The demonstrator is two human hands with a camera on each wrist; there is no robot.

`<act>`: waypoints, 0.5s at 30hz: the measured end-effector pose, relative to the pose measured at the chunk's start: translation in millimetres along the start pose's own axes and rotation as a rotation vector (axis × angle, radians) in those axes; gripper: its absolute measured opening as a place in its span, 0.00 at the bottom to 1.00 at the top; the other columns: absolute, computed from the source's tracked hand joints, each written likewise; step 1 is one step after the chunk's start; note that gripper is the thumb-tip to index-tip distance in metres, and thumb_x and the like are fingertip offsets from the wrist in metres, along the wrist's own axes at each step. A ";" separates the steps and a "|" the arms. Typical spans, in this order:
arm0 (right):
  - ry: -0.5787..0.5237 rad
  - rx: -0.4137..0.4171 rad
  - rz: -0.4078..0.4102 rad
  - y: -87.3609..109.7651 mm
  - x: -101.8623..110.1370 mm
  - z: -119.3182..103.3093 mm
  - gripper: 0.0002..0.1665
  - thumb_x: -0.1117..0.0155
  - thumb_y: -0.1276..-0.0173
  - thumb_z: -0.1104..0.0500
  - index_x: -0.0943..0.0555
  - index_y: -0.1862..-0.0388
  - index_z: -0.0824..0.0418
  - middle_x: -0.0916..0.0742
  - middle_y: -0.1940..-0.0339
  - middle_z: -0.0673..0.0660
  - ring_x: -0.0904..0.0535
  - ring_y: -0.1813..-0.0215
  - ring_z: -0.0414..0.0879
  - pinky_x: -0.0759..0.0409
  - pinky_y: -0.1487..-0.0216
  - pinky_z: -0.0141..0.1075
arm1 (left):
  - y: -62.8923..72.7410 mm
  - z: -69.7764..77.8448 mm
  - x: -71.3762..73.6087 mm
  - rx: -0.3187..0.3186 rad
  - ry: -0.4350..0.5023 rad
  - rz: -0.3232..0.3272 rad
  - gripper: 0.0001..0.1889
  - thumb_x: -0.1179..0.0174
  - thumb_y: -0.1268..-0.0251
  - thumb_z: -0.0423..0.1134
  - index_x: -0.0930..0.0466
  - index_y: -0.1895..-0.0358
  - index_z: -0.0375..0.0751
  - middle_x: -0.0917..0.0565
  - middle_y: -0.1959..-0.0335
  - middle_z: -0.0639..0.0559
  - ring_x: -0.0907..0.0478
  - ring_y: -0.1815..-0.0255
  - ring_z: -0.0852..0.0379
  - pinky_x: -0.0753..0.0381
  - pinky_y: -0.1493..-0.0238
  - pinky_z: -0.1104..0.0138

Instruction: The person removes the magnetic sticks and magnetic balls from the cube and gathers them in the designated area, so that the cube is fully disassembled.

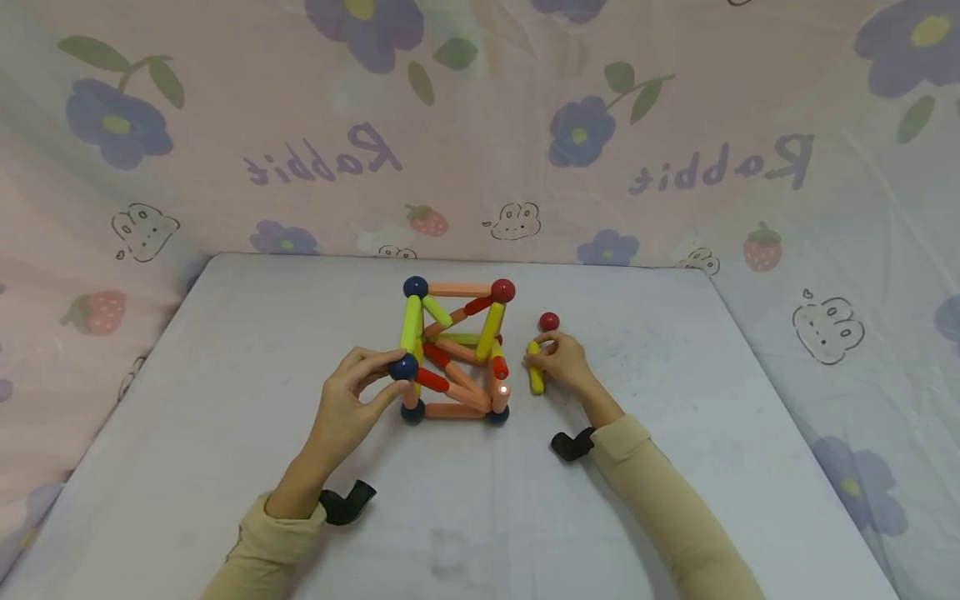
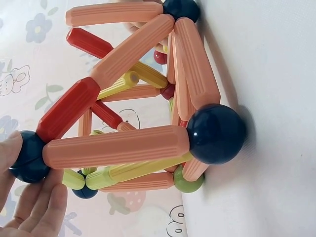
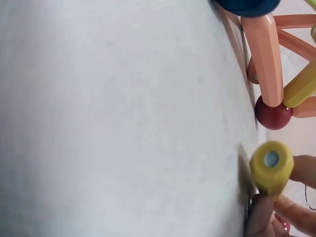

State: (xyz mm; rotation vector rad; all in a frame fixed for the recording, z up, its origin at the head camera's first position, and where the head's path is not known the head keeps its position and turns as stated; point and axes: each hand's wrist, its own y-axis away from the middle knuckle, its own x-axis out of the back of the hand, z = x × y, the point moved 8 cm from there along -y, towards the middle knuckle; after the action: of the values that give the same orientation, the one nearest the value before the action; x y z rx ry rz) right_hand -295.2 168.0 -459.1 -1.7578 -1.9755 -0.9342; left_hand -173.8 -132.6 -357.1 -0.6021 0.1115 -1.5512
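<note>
A frame built of magnetic rods and balls (image 1: 456,411) stands mid-table, its rods orange, red, yellow and lime. My left hand (image 1: 347,410) grips the dark blue ball (image 1: 403,367) at its upper near-left corner, thumb and fingers on either side. In the left wrist view that ball (image 2: 29,155) joins a red rod (image 2: 68,109) and an orange rod (image 2: 116,146). To the right of the frame, my right hand (image 1: 567,363) pinches a yellow rod (image 1: 536,381). Its end, with a silvery disc, faces the right wrist camera, close over the table.
A loose red ball (image 1: 549,321) lies just beyond my right hand. Some rods stick out with free ends, such as an upright orange one (image 1: 502,397) at the near-right corner. A flowered curtain (image 1: 465,125) hangs behind the white table (image 1: 465,500).
</note>
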 end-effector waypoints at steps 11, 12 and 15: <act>0.039 -0.007 0.012 2.4 0.8 -5.3 0.25 0.30 0.39 0.57 0.25 0.46 0.67 0.24 0.73 0.54 0.27 0.80 0.39 0.26 0.77 0.23 | -0.1 0.9 0.2 0.005 -0.022 0.005 0.23 0.34 0.50 0.20 0.20 0.46 0.29 0.24 0.58 0.40 0.26 0.51 0.80 0.27 0.44 0.86; 0.039 -0.008 0.012 3.0 0.9 -5.2 0.25 0.31 0.39 0.57 0.25 0.46 0.67 0.24 0.73 0.54 0.27 0.80 0.40 0.26 0.77 0.23 | -0.2 1.0 0.2 0.004 -0.019 0.005 0.23 0.34 0.50 0.19 0.20 0.46 0.29 0.24 0.58 0.40 0.26 0.51 0.80 0.27 0.44 0.86; 0.052 0.001 0.013 5.5 2.2 -4.7 0.26 0.31 0.38 0.56 0.26 0.45 0.66 0.23 0.72 0.55 0.28 0.79 0.40 0.28 0.76 0.24 | -0.5 1.4 0.5 0.001 -0.017 0.003 0.23 0.34 0.51 0.19 0.20 0.46 0.29 0.24 0.59 0.39 0.26 0.51 0.80 0.26 0.44 0.86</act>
State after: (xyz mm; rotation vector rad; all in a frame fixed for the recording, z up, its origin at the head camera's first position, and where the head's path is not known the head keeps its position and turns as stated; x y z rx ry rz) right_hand -291.1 166.7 -452.9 -1.7262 -1.9298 -0.9644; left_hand -173.6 -132.6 -355.6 -0.6138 0.0990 -1.5429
